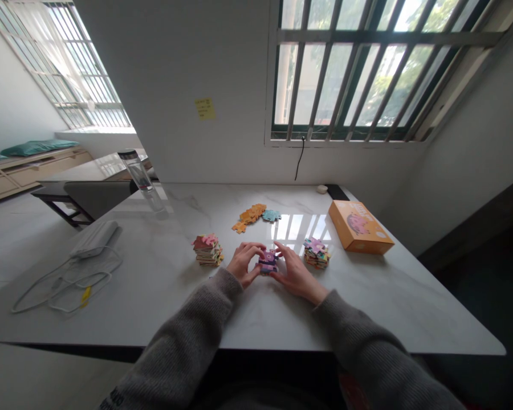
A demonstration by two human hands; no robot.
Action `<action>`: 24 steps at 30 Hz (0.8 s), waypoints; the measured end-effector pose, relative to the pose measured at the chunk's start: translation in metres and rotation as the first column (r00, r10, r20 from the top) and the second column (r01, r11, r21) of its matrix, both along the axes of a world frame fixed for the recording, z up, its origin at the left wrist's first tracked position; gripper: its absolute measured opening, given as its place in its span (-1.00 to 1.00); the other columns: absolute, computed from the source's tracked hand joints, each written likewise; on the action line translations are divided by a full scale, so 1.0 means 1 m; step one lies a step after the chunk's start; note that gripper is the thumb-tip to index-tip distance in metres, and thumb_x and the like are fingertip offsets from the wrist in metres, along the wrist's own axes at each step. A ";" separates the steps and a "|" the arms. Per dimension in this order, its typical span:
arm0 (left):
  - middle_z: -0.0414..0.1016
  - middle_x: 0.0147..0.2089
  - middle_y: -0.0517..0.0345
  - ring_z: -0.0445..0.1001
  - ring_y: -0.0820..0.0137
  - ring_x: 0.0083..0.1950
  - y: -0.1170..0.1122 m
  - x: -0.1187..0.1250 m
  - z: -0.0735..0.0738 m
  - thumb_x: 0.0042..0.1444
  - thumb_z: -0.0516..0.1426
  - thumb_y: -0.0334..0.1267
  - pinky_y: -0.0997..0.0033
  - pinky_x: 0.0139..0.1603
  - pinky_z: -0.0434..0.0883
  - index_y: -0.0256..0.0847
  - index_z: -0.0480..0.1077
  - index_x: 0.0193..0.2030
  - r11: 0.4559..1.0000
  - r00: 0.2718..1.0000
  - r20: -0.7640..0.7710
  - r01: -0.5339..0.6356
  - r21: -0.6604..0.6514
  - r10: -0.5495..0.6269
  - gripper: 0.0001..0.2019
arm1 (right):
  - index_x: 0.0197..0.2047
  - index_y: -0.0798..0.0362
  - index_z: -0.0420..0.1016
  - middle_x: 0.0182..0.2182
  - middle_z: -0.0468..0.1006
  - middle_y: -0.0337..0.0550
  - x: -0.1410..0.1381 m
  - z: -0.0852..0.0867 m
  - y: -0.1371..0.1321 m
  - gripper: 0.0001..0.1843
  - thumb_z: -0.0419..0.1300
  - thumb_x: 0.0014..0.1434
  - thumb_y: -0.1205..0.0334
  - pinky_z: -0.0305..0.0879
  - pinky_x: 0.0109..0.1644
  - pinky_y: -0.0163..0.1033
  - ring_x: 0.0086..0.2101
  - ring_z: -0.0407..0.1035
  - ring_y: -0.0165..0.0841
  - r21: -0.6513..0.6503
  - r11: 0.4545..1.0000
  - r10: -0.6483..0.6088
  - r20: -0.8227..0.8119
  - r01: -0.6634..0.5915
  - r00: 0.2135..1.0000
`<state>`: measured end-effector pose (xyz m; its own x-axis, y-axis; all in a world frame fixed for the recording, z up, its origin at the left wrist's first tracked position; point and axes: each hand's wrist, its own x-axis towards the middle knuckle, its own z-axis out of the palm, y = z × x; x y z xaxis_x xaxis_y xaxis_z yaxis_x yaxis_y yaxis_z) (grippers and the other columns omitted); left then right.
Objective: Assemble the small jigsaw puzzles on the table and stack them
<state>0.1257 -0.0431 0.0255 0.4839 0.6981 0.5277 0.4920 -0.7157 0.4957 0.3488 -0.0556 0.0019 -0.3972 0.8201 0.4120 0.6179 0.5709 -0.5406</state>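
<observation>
The left hand (241,263) and right hand (296,272) gripped purple jigsaw pieces (268,262) at the fingertips on a marble surface (162,290), between a mixed stack (207,250) and a second stack (316,254); one slip could have scattered them.

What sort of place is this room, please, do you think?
It is probably a home study or small office: a marble table stands below a barred window, a sticky note is on the wall, and a cushioned bench sits further back.
</observation>
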 end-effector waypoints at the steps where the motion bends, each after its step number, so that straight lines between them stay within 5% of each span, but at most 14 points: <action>1: 0.48 0.11 0.02 0.36 0.17 0.14 -0.001 -0.001 0.003 0.08 0.14 -0.44 0.05 0.21 0.33 -0.14 0.35 -0.15 1.000 0.999 0.036 -0.006 0.018 0.005 -0.80 | 0.44 -0.04 -0.08 0.11 0.41 0.07 0.000 0.001 0.000 -0.09 0.33 0.16 0.29 0.32 0.13 0.07 0.04 0.36 -0.12 0.002 1.000 0.007 -0.010 -0.007 1.000; 9: 0.46 0.04 0.00 0.38 0.19 0.08 -0.018 -0.019 0.017 0.06 0.10 -0.46 0.12 0.16 0.36 -0.16 0.35 -0.17 0.991 0.997 0.064 -0.047 0.122 0.040 -0.80 | 0.05 -0.04 0.41 -0.04 0.52 -0.07 0.001 0.001 0.000 -0.71 0.24 0.26 0.27 0.27 0.04 -0.04 -0.03 0.37 -0.17 0.014 0.998 0.056 0.139 -0.059 0.989; 18: 0.46 0.07 0.03 0.37 0.18 0.13 -0.056 -0.108 -0.006 0.09 0.09 -0.42 0.11 0.21 0.34 -0.16 0.39 -0.18 0.979 0.977 -0.059 -0.201 0.029 0.203 -0.83 | 0.05 -0.01 0.40 -0.08 0.50 -0.09 -0.001 0.001 -0.001 -0.63 0.24 0.18 0.38 0.24 0.05 -0.06 -0.05 0.37 -0.17 0.000 1.000 0.011 0.136 -0.011 0.991; 24: 0.50 0.07 0.04 0.39 0.15 0.12 -0.066 -0.121 -0.020 0.05 0.07 -0.46 0.05 0.18 0.32 -0.16 0.41 -0.21 0.970 0.960 -0.154 -0.240 -0.024 0.234 -0.80 | 0.05 -0.02 0.38 -0.09 0.50 -0.09 -0.003 0.001 -0.001 -0.64 0.23 0.18 0.39 0.24 0.03 -0.06 -0.06 0.37 -0.17 0.009 1.000 0.001 0.152 -0.003 0.988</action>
<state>0.0045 -0.1094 0.0055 0.3728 0.8223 0.4299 0.7155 -0.5497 0.4310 0.3459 -0.0568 0.0032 -0.4572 0.8155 0.3547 0.6913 0.5768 -0.4352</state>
